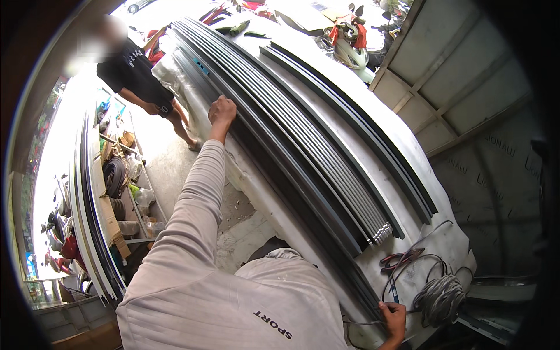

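Long dark grey metal profiles lie lengthwise on a table with a pale cover. My left hand is closed on the edge of the outermost dark profile, well along its length. At the near end of the same profile, my right hand has its fingers bent around the tip. Beside these profiles lies a row of thin silvery bars, their cut ends bunched near me. A small blue item, too small to name, rests on the dark profiles farther up.
Another dark profile pair lies farther right. A coil of grey cable and red and black leads sit near my right hand. A person in black stands at the left, beside a cluttered rack. Motorcycles are parked beyond.
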`<state>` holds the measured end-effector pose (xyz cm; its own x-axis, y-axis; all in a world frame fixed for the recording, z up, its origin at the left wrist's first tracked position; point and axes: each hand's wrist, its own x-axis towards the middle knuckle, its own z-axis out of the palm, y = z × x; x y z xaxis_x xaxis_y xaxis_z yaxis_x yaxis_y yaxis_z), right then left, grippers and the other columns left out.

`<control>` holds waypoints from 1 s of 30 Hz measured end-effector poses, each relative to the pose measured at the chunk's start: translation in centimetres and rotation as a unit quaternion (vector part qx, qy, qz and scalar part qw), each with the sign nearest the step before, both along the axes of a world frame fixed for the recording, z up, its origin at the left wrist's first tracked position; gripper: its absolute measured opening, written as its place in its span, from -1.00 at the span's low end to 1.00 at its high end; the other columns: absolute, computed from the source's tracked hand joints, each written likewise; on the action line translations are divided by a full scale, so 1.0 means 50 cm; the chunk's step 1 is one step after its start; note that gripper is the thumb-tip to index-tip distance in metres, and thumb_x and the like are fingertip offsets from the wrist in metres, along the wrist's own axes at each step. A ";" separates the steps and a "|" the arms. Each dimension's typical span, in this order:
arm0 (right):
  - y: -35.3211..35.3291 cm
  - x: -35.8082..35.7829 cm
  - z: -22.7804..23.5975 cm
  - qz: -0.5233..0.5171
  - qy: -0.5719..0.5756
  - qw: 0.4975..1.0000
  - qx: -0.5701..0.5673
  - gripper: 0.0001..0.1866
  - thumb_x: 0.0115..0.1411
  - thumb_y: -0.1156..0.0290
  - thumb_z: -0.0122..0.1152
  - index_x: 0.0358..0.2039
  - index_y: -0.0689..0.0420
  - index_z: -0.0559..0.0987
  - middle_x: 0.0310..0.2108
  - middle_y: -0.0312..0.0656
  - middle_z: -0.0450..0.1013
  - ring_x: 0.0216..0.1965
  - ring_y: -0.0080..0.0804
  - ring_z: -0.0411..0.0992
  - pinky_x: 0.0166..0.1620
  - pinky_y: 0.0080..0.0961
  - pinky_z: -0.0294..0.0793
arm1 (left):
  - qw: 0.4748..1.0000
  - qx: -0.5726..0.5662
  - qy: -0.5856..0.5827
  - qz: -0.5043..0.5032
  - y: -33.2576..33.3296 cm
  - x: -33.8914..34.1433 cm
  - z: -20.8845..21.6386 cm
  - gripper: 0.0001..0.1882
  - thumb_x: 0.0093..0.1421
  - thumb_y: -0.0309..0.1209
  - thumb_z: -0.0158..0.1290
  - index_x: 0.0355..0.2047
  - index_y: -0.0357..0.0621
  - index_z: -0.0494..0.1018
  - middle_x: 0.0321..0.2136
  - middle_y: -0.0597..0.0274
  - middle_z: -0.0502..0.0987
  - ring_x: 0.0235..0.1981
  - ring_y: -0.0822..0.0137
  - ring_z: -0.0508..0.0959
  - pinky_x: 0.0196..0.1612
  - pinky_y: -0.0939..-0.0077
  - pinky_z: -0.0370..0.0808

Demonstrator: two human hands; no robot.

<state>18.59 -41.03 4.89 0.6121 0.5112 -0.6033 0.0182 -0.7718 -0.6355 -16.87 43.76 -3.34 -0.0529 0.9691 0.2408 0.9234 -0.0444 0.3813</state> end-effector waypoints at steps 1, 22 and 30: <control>0.011 -0.003 -0.007 0.003 0.000 1.000 0.018 -0.56 0.42 0.21 0.72 -0.31 0.43 0.84 -0.58 -0.37 0.54 -0.53 -0.64 0.37 -0.40 -0.43 0.27 | 1.000 -0.013 0.017 -0.001 -0.004 0.005 0.004 -0.53 0.56 -0.12 0.06 0.07 -0.24 0.79 0.06 -0.38 0.84 0.15 -0.35 0.85 0.26 -0.19 0.77; -0.048 -0.017 -0.007 -0.044 -0.036 0.998 -0.012 -0.59 0.40 0.21 0.74 -0.29 0.39 0.86 -0.48 -0.33 0.67 -0.38 -0.67 0.47 -0.23 -0.49 0.46 | 0.993 0.001 -0.078 -0.087 -0.390 0.106 -0.048 -0.58 0.47 -0.15 0.17 -0.11 -0.29 0.81 -0.15 -0.33 0.86 -0.02 -0.44 0.85 0.16 -0.24 0.71; -0.033 -0.012 -0.006 -0.021 -0.031 0.999 0.020 -0.63 0.45 0.26 0.70 -0.25 0.40 0.86 -0.44 -0.33 0.69 -0.36 -0.67 0.49 -0.22 -0.46 0.46 | 0.998 0.026 -0.020 -0.061 -0.021 -0.010 -0.082 -0.47 0.44 -0.06 0.11 -0.01 -0.26 0.85 0.00 -0.38 0.86 0.12 -0.40 0.85 0.28 -0.23 0.72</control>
<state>17.97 -42.68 4.58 0.6694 0.5062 -0.5437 0.0259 -0.7473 -0.6639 -17.39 42.70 -7.46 0.0542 0.9553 0.2906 0.8941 -0.1760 0.4119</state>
